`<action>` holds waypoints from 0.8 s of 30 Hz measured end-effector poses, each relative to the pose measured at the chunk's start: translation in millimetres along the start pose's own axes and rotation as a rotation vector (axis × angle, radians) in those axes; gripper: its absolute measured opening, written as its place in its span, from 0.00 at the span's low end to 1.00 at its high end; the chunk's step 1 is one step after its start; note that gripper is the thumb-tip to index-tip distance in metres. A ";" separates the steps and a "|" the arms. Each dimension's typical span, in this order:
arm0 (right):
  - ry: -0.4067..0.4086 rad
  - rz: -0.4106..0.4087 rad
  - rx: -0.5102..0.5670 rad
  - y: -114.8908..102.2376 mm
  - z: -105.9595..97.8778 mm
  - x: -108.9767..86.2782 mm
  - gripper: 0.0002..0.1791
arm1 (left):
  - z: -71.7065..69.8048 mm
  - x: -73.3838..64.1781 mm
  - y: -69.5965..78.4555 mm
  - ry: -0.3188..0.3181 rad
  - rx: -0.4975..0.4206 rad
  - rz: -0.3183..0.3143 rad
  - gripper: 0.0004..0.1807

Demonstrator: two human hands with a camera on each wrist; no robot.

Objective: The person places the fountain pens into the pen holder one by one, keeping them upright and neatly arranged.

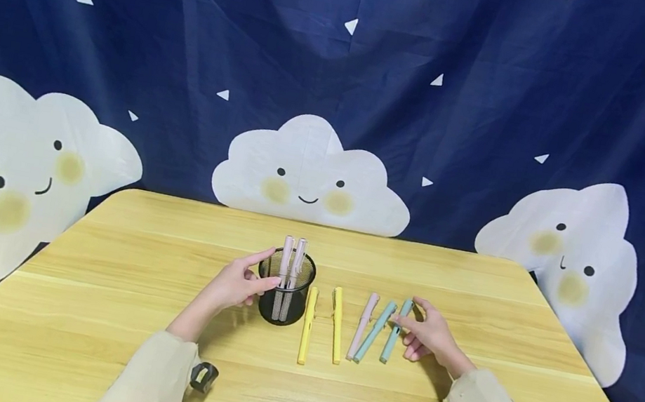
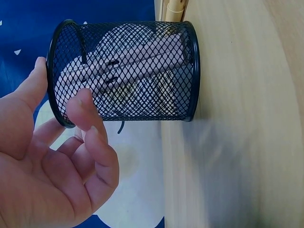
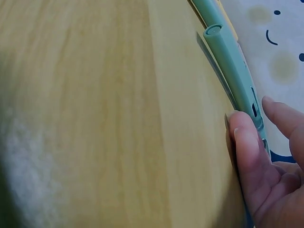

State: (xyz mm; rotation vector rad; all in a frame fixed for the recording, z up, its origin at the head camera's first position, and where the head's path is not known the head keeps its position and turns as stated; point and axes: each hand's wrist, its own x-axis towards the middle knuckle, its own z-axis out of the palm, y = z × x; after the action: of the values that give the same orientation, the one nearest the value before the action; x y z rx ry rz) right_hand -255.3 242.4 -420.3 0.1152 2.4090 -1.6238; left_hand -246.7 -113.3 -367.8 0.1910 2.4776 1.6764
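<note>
Head: contains two lilac pens (image 1: pixel 285 260) in mesh cup (image 1: pixel 294 310) toward far edge of table (image 1: pixel 52 326). Grips cup with left hand (image 1: pixel 234 284); cannot tell if pinching teal pen (image 1: pixel 391 345) with right hand (image 1: pixel 432 330).

Bright head view, glare on table (image 1: pixel 263 401), dimmer wrist views

From here I see two pens (image 1: pixel 296 262) in the cup (image 1: pixel 298 307); right of it, five pens (image 1: pixel 362 326) on the table (image 1: pixel 475 283).
</note>
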 end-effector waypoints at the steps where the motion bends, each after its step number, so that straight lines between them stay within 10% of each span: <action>1: -0.003 -0.001 -0.002 -0.2 -0.1 0.0 0.45 | -0.1 0.0 0.0 0.000 0.000 0.000 0.37; 24: -0.027 0.019 0.016 -5.0 -0.8 2.0 0.43 | -0.2 -0.2 1.7 -0.003 0.000 -0.006 0.37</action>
State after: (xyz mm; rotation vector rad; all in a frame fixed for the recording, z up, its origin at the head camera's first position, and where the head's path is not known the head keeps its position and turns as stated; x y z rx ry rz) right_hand -258.3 241.0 -415.9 0.1179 2.3676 -1.6261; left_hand -246.5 -112.9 -366.0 0.1861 2.4730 1.6727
